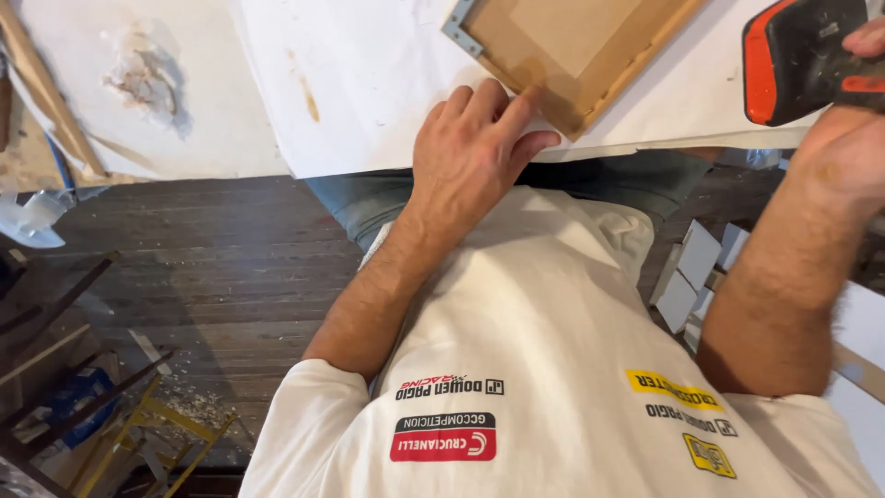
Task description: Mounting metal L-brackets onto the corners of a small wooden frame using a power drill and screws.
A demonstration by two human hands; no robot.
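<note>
Frame (572,51), wooden with a metal corner bracket (458,28), lies face down on the white table (369,83) just past its near edge. Your left hand (475,148) rests flat and released on the table, fingertips touching the frame's near corner; press there so it can't slide. Your right hand (843,138) is clenched on the black-and-orange power tool (797,60), off the frame's right side; keep it square.

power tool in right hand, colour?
Black with orange trim, on the tool in the right hand; head view.
</note>
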